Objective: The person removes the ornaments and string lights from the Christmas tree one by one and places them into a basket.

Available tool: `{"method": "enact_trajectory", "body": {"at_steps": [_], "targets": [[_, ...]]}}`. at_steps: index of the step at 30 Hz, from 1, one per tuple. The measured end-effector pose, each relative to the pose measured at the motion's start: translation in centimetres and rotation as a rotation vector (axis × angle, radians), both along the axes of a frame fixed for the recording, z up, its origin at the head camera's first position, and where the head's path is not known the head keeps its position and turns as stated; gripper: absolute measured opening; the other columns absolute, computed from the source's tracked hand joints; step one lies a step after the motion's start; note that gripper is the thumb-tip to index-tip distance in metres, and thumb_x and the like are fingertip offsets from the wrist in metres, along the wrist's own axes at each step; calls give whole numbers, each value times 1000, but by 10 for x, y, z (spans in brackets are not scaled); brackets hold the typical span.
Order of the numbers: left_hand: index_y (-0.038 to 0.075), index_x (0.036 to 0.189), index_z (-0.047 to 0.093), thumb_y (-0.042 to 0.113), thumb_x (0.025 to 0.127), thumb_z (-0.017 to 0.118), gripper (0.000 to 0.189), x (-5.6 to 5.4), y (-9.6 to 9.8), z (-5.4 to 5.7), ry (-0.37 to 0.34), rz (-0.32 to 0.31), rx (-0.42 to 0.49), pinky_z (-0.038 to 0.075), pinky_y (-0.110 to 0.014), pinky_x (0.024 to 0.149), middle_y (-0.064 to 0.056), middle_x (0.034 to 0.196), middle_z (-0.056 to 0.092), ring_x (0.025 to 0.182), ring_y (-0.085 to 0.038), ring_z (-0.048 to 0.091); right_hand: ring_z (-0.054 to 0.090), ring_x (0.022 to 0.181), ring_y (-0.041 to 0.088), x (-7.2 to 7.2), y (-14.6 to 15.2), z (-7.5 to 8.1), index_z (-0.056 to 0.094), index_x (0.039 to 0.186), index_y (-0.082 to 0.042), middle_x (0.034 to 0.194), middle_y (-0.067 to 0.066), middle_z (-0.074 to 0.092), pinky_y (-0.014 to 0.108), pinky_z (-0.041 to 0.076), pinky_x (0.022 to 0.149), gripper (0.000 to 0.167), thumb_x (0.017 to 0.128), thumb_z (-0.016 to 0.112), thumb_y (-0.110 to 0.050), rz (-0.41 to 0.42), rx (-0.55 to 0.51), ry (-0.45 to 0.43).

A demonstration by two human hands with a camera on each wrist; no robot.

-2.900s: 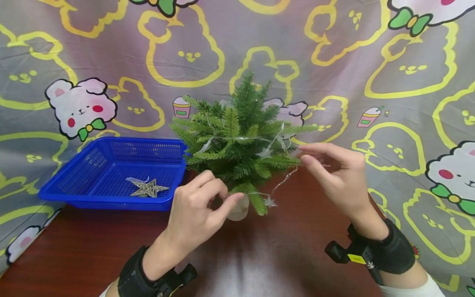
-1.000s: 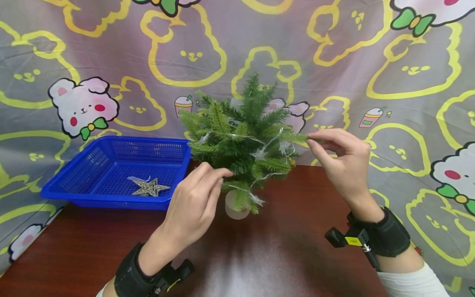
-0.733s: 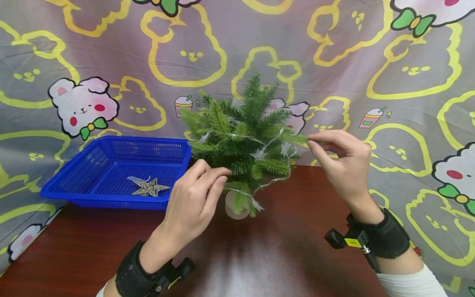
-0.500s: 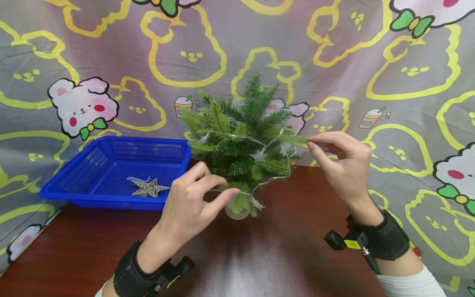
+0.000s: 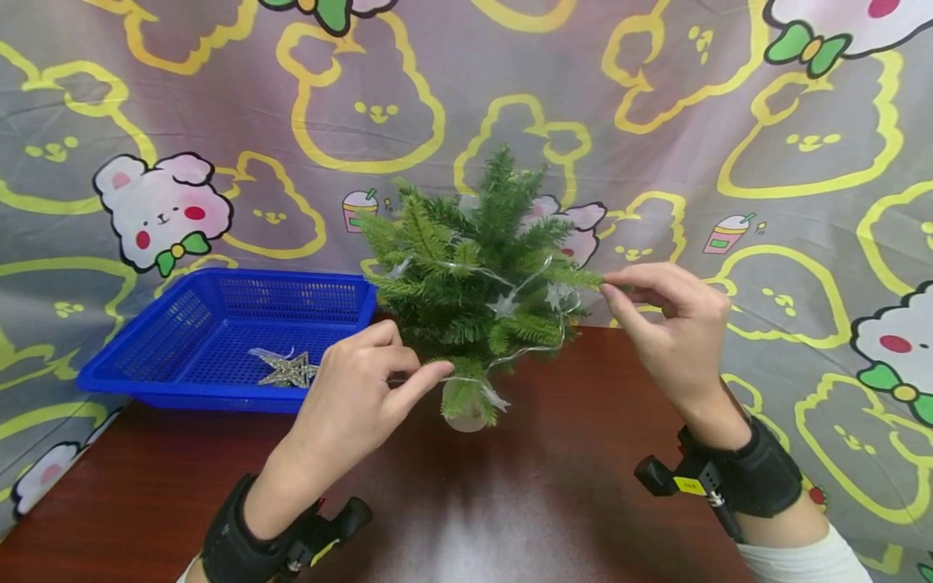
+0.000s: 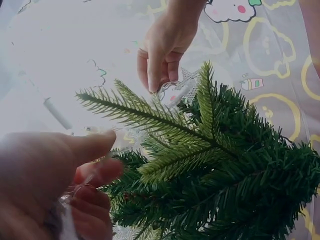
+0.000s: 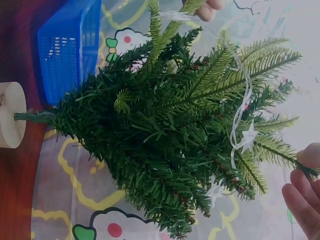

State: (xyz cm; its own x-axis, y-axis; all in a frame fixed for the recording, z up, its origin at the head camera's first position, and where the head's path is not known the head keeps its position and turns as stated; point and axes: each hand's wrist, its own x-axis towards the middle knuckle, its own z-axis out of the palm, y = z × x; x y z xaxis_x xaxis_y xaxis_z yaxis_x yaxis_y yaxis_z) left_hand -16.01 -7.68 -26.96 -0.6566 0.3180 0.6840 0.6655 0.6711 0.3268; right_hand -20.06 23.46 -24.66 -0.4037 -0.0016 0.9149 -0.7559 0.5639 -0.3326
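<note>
Apart, left hand [image 5: 357, 387] pinching garland [image 5: 504, 306], right hand [image 5: 674, 328] pinching branch [image 5: 576, 278]

Left hand [image 5: 357, 387] left of the frame's middle, right hand [image 5: 676, 336] at the right, both thumbs [image 5: 625, 310] near bent fingers [image 5: 656, 278]

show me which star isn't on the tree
The glittery star, lying in the blue basket; the clear stars are strung along the light string draped on the tree.
</note>
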Motion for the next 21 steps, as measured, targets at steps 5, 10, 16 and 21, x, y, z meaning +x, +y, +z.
{"method": "enact_trajectory", "body": {"at_steps": [5,10,16,21], "targets": [[17,61,46,34,84,78,43,-3,1,2,1,-13,46,30,-21,54,5,67,35,57,-5,32,64,76,-4,5,-3,1,76,87,4,81,19,70,11,52,74,11,77,75,9,28,-6,8],[13,64,33,29,77,84,55,-5,1,5,81,-90,133,23,-21,54,4,66,29,57,-6,25,65,77,-3,10,-7,3,77,87,2,80,18,71,12,53,76,9,79,76,4,31,-1,14],[16,61,37,23,92,70,46,-6,2,9,200,-184,158,22,-17,52,7,59,29,54,-2,27,65,78,-5,14,-10,4,77,87,1,79,16,72,10,52,76,12,77,77,5,8,14,31],[13,68,61,31,105,47,43,-4,2,9,288,-177,153,35,-18,51,5,61,51,54,-2,43,65,80,-5,16,-12,5,78,88,0,81,15,73,9,51,74,14,76,78,5,-7,33,38]]}}
